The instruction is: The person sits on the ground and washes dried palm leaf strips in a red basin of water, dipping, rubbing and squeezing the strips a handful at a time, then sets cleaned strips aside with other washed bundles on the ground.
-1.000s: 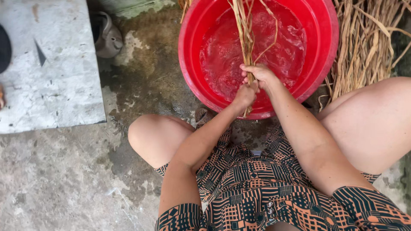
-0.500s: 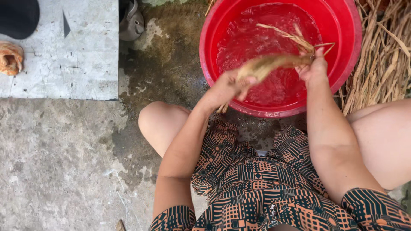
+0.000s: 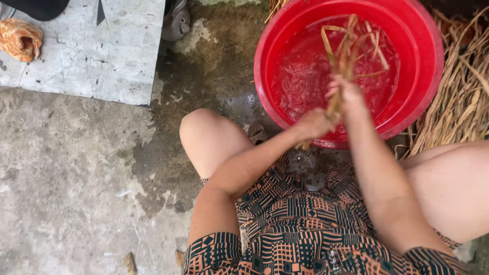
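The person's left hand (image 3: pixel 315 124) is closed around the lower end of a bundle of wet straw-coloured stalks (image 3: pixel 347 56), at the near rim of a red plastic basin (image 3: pixel 423 97). The right hand (image 3: pixel 346 94) grips the same bundle just above the left, fingers wrapped round it (the outline is a little blurred). From the right hand the stalks rise and fan out loosely over the water in the basin, their tips splayed apart. The basin stands on the wet concrete floor (image 3: pixel 76 173), directly beyond both hands. To the right of the right hand, beside the basin, lies a pile of dry straw (image 3: pixel 461 109). Well off to the left of the left hand there is a pale stone slab (image 3: pixel 97 51), with an orange patterned cloth (image 3: pixel 19 39) at its far corner.
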